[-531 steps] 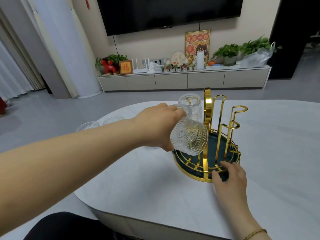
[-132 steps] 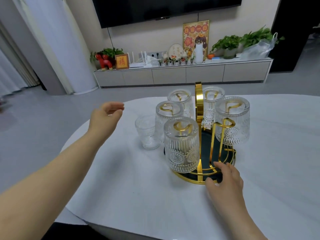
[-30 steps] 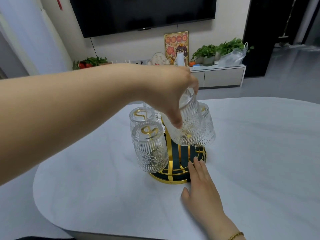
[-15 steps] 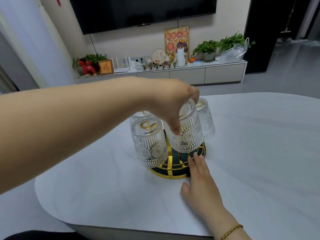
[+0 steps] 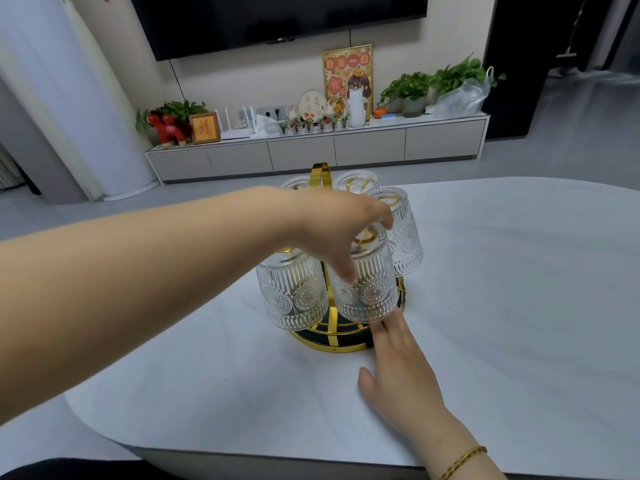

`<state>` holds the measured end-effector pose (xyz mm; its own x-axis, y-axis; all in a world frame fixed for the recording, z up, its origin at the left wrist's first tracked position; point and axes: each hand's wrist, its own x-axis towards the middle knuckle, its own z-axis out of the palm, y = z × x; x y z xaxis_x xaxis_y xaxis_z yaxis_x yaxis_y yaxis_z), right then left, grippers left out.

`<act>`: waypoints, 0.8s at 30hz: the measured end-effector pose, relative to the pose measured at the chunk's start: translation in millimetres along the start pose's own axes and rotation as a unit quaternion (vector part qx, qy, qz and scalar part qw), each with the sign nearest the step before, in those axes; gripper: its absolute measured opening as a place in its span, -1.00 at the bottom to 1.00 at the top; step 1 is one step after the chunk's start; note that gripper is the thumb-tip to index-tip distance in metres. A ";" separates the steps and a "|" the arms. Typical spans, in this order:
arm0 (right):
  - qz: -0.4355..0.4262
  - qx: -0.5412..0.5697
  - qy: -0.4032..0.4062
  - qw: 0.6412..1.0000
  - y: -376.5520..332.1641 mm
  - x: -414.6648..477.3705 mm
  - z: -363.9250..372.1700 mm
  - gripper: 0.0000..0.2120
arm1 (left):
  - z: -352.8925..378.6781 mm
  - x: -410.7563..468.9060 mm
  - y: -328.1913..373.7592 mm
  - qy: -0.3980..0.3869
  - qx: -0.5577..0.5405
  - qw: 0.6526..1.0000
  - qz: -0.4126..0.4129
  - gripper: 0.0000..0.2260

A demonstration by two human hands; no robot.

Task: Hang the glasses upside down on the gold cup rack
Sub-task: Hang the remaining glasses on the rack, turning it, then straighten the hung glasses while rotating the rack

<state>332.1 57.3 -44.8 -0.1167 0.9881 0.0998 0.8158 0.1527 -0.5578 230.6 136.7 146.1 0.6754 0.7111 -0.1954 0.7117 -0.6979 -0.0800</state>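
The gold cup rack (image 5: 332, 342) with a dark round base stands mid-table, its tall gold handle (image 5: 320, 174) rising at the centre. Several embossed clear glasses hang upside down on its pegs. My left hand (image 5: 341, 230) reaches over the front one, the glass (image 5: 369, 289), with thumb and fingers on its sides near the upturned bottom; a gold peg shows through it. Another glass (image 5: 294, 296) hangs to its left and one (image 5: 403, 237) behind on the right. My right hand (image 5: 403, 372) lies flat on the table, fingertips touching the rack's base rim.
The white oval table (image 5: 519, 306) stretches wide to the right and front. Its near edge runs just below my right wrist. Behind the table are grey floor, a low TV cabinet (image 5: 311, 150) with plants and ornaments, and a wall television.
The glass in my left hand has come down and straightened onto the front peg. My left hand sits lower on it. The right hand stays at the rack's base.
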 end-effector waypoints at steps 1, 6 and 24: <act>-0.002 0.000 0.002 1.000 0.2 -0.5 0.0 -0.33 | 1.4 -2.1 0.0 0.007 0.005 1.000 0.005 -0.30; -0.006 0.013 0.009 1.000 1.4 -3.1 0.9 -0.33 | 4.3 -28.1 -1.7 0.144 -0.052 0.988 0.028 -0.52; 0.021 0.024 0.016 0.999 -2.0 -10.8 7.1 -0.29 | 126.2 -72.5 -9.7 0.380 -0.529 0.722 -0.232 -0.27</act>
<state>327.7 46.4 -50.6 -0.0634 0.9928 0.1017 0.7915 0.1120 -0.6009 150.3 81.1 37.8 -0.0595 0.9696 0.2375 0.3733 -0.1990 0.9061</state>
